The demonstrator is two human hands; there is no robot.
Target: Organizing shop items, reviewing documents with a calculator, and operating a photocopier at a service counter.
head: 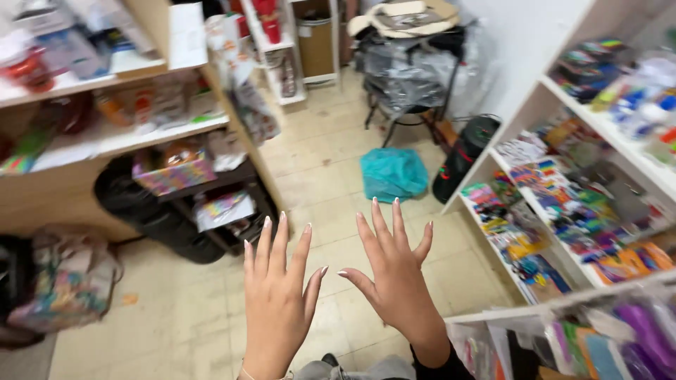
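Observation:
My left hand (278, 295) and my right hand (394, 271) are held out in front of me, backs up, fingers spread wide. Neither hand holds or touches anything. Both hover over the beige tiled floor (331, 162) of a narrow shop aisle. The two thumbs point toward each other with a small gap between them. Long pale nails show on every finger.
White shelves (563, 176) full of colourful packets line the right. Wooden shelves (141, 134) with goods stand on the left, a patterned bag (67, 288) below them. Ahead lie a teal bag (394, 172), a black cylindrical bin (465, 155) and a plastic-covered stool (408, 77).

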